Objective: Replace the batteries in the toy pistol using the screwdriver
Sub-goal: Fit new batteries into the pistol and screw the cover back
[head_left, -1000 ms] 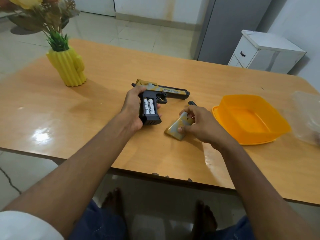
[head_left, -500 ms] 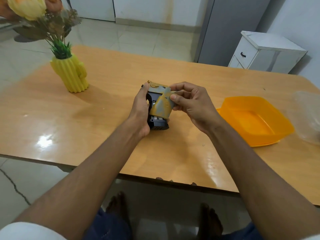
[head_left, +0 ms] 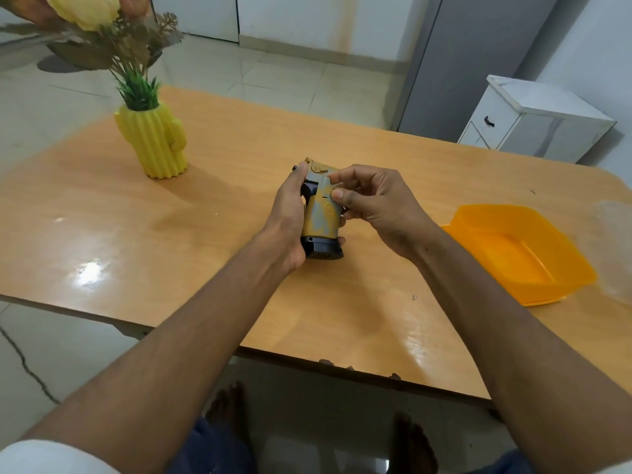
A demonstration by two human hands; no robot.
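The toy pistol point(head_left: 320, 248) is black with a gold and grey pattern and stands over the middle of the wooden table point(head_left: 171, 241), its black grip base toward me. My left hand point(head_left: 289, 220) grips it around the grip from the left. The gold-grey battery cover point(head_left: 321, 213) lies flat over the grip, and the batteries are hidden beneath it. My right hand point(head_left: 372, 206) pinches the cover's upper right edge with thumb and fingertips. The pistol's barrel is hidden behind my right hand. No screwdriver shows.
A yellow cactus-shaped vase point(head_left: 154, 142) with flowers stands at the far left of the table. An orange plastic tub point(head_left: 561, 265) sits at the right, with a clear lid point(head_left: 615, 248) beyond it. A tiny screw-like speck point(head_left: 414, 297) lies on the table near my right forearm.
My right hand lifted the cover off the table and brought it onto the pistol grip. It now lies flush over the batteries, which were exposed a second ago.
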